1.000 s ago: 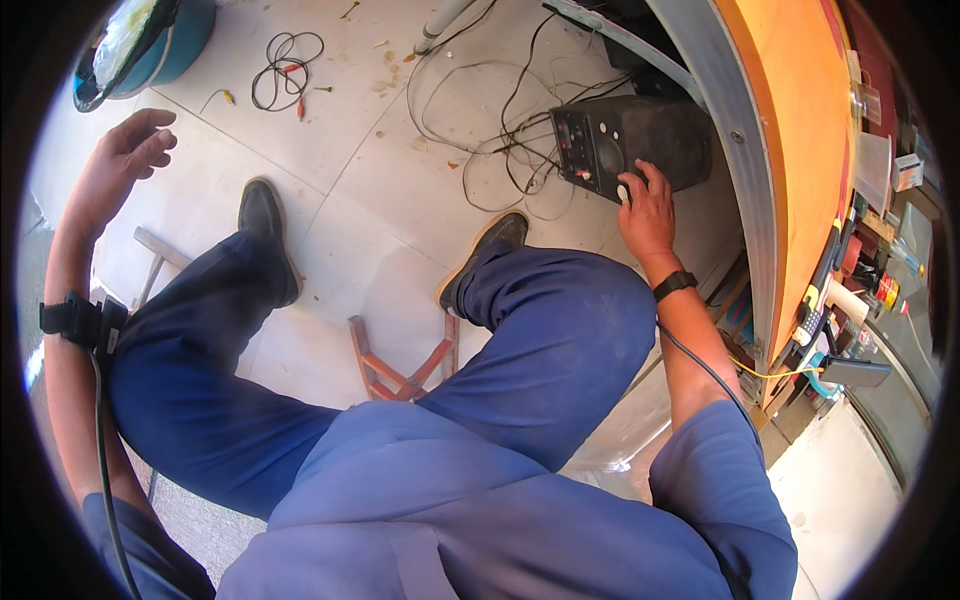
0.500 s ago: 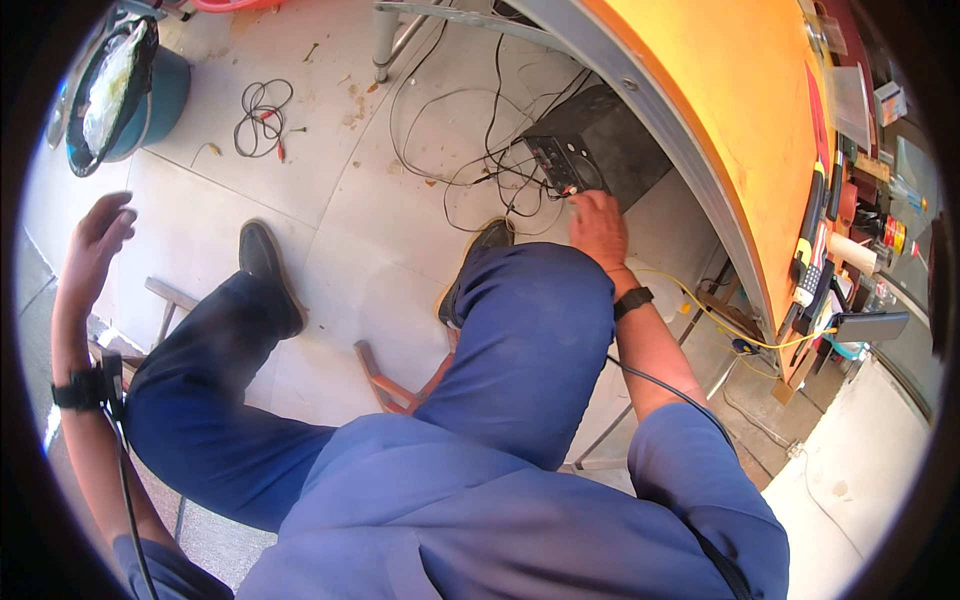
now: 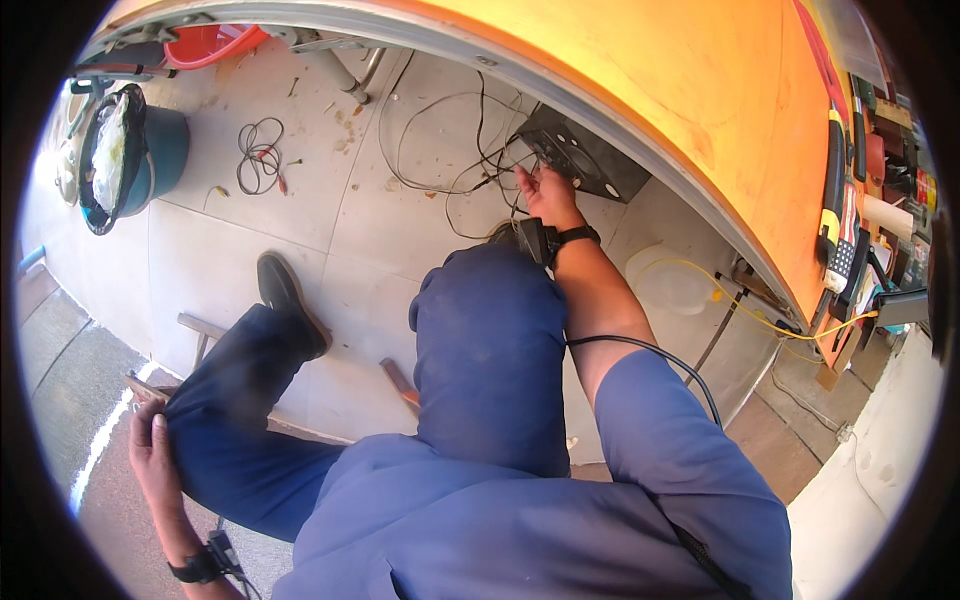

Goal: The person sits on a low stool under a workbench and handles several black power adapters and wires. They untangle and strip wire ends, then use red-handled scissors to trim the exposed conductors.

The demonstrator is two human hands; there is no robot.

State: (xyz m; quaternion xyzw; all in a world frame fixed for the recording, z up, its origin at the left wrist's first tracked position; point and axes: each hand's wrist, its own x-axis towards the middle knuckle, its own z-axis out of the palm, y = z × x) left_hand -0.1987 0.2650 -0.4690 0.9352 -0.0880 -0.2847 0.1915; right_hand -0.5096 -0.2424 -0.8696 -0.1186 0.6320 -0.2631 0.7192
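My right hand [image 3: 552, 197] reaches beneath the orange tabletop to a black box [image 3: 590, 160] with a panel of round sockets, possibly a speaker or amplifier. Its fingers are apart at the panel's near edge, beside thin black cables [image 3: 490, 180]. I see nothing held in it, though its far fingertips are partly lost against the dark panel. My left hand [image 3: 153, 447] hangs low at the left, fingers loosely stretched against my trouser leg [image 3: 225, 400], with nothing in it.
The orange tabletop [image 3: 640, 60] curves over the box, with tools and a remote control [image 3: 846, 258] at its right. A coiled cable [image 3: 262, 160] lies on the tiles near a teal bucket [image 3: 165, 150]. A red basin [image 3: 215, 45] stands behind. A yellow cable [image 3: 700, 268] runs at right.
My left hand has dropped from the far left down to my leg. My right hand has moved left and turned at the panel. The view has shifted, showing more tabletop.
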